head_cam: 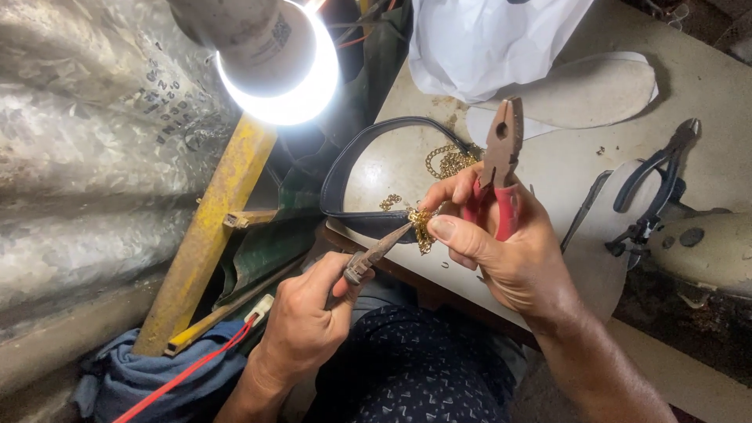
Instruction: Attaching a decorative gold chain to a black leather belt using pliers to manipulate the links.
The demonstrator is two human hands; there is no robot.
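Head view, looking down over a cluttered bench.

Left hand (301,321): fingers clenched around the handles of a pair of thin needle-nose pliers (377,252). The pliers are angled up and to the right; their tip meets a short piece of gold chain (421,227).

Right hand (501,251): the gold chain is pinched between thumb and forefinger, held above the near edge of the table (705,78). In the same hand a pair of red-handled combination pliers (500,168) is gripped by the remaining fingers, nose pointing up and away, jaws closed. Whether the thin pliers actually grip a link or only touch it cannot be told.

Just behind the chain a dark blue strap (345,168) is seen curving in a loop on the table edge. More gold chain lies in a loose heap (450,162) inside the loop, near the combination pliers' nose.

Farther back: a pale shoe insole (587,90) and a white plastic bag (486,39). To the right, well apart from the hands, another pair of dark-handled pliers (654,184) is laid down.

Upper left, a bare lit bulb (298,74) is hung above a yellow-painted post (207,235). A blue cloth (149,376) and a red cord (188,372) are noted at lower left.
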